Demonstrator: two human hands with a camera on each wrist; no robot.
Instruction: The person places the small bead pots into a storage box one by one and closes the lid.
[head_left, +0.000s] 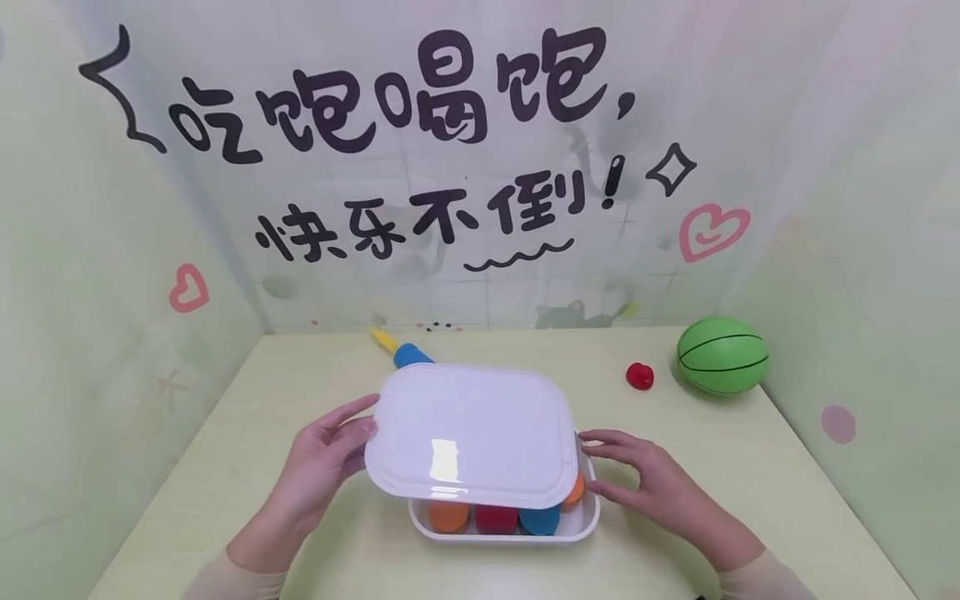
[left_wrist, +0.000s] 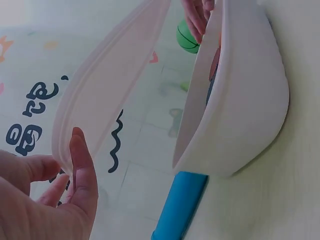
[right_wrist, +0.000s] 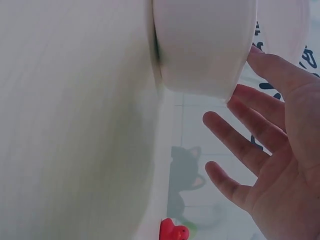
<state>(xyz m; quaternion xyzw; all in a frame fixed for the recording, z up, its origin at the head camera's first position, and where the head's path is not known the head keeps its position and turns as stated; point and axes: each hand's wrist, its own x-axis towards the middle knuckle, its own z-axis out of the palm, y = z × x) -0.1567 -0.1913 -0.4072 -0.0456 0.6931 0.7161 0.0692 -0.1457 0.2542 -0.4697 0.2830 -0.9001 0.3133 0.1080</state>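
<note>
A white lid is tilted over a white plastic box, apart from its rim at the left. My left hand pinches the lid's left edge between thumb and fingers, also plain in the left wrist view. My right hand is at the box's right side, its fingertips touching the rim, fingers spread and fairly straight. Inside the box lie an orange piece, a red piece and a blue piece, with another orange piece at the right; the lid hides the rest.
Behind the box lies a blue tube-like object with a yellow end, partly hidden by the lid. A small red rubber duck and a green ball with black lines stand at the back right. A printed curtain surrounds the table.
</note>
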